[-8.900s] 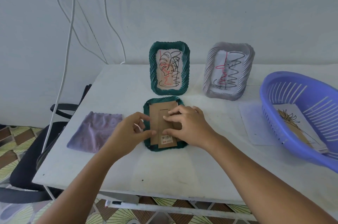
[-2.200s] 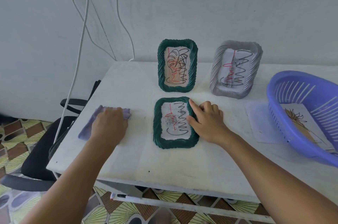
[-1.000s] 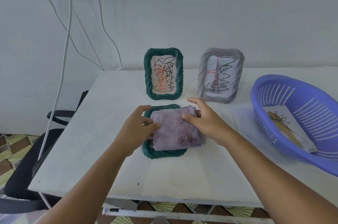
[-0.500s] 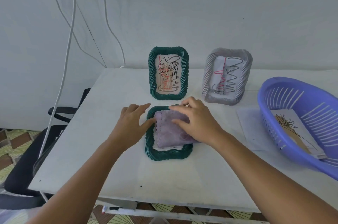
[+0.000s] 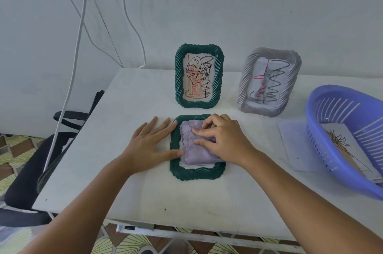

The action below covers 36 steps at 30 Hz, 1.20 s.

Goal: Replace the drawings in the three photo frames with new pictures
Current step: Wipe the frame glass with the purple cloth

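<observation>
Flat frame (image 5: 195,173): dark green, ribbed twisted-rope border. Cloth (image 5: 191,150) over its centre: pale lilac, faint floral print, scalloped edge.

Standing frame (image 5: 179,79), behind: same dark green rope pattern; its drawing (image 5: 198,77) has black leaf outline and zigzag, red squiggle, on tan striped ground.

Grey frame (image 5: 247,79): silvery grey, same twisted ribbing; its drawing (image 5: 267,81) has black zigzag and red line on white.

Basket (image 5: 339,106): periwinkle blue, slotted walls. Picture inside (image 5: 339,142): white, thin black and ochre plant lines.

Table (image 5: 116,129): white, few dark specks. Wall (image 5: 228,5): pale grey-white. Cables (image 5: 76,46): white. Chair (image 5: 27,171): black. Floor (image 5: 12,146): tiles in brown, yellow-green fan pattern.
</observation>
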Tool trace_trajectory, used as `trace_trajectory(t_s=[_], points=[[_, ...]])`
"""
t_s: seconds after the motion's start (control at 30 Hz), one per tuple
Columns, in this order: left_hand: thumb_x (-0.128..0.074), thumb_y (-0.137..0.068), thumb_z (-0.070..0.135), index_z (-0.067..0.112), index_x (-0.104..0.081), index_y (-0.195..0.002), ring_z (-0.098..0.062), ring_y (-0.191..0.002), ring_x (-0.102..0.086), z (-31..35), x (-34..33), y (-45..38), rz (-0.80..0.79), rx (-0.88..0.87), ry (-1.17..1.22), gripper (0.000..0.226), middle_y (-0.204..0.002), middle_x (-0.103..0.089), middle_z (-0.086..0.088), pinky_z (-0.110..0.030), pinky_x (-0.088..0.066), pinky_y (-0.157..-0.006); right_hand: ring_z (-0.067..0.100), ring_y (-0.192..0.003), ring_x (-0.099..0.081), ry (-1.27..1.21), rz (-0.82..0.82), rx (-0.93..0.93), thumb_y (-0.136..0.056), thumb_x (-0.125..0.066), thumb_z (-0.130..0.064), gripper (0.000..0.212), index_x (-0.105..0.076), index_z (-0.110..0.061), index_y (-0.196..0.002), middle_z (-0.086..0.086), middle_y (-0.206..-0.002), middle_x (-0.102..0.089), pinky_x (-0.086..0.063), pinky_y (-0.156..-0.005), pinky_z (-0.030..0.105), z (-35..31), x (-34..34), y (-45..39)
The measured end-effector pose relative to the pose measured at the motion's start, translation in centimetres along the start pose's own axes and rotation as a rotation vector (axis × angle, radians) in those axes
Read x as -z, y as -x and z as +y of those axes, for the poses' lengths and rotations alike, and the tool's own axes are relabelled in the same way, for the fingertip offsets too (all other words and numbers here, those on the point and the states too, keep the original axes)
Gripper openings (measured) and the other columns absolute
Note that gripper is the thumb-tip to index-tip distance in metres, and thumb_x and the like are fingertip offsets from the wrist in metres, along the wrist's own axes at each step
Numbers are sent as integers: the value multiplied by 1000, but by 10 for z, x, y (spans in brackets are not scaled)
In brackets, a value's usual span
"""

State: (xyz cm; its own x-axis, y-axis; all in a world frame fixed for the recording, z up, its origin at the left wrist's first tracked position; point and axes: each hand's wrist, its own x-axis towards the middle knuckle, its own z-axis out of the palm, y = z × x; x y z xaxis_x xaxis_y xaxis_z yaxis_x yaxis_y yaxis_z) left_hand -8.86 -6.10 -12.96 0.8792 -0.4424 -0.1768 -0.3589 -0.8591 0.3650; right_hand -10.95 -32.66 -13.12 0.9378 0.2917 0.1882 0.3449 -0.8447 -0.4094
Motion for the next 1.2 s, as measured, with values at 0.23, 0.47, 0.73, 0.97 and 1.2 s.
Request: trace_trajectory(t_s=[0.23,0.47,0.73,0.97,1.2], points=[[-53,-51,101,61,-3,-153,3,-149,26,-6,12,-5,-171,-10,130,121,-163,5,34,-36,13,-124,10,-102,-44,-28,45,-29,-91,-67,-53,29,-74,-43,-118,-14,-105,-55,-37,-84,36,-5,-2,-4],[-63,-50,96,63,-8,-152,3,-149,24,-7,10,-6,-139,-11,174,121,-163,1,34,-37,11,-124,13,-99,-48,16,69,-30,-92,-67,-50,25,-76,-42,-114,-12,-101,-57,-40,-82,38,-8,-2,-6],[-81,-51,78,60,-6,-154,7,-145,27,-2,19,-2,-194,-34,166,129,-163,7,34,-31,15,-121,14,-93,-51,5,110,-27,-93,-69,-44,21,-78,-39,-111,-11,-95,-57,-41,-81,38,-10,-7,-2],[-83,-53,75,58,-8,-155,11,-140,26,-2,18,-2,-192,-26,168,128,-164,5,33,-32,14,-120,15,-90,-52,39,170,-73,-95,-67,-41,18,-79,-35,-108,-9,-92,-57,-43,-79,38,-18,-9,-11],[-81,-50,80,59,-7,-154,7,-144,27,-5,16,-3,-183,-33,183,129,-163,5,35,-37,13,-123,12,-89,-52,-14,25,49,-94,-66,-44,20,-79,-37,-108,-12,-92,-57,-40,-79,36,-3,1,0]])
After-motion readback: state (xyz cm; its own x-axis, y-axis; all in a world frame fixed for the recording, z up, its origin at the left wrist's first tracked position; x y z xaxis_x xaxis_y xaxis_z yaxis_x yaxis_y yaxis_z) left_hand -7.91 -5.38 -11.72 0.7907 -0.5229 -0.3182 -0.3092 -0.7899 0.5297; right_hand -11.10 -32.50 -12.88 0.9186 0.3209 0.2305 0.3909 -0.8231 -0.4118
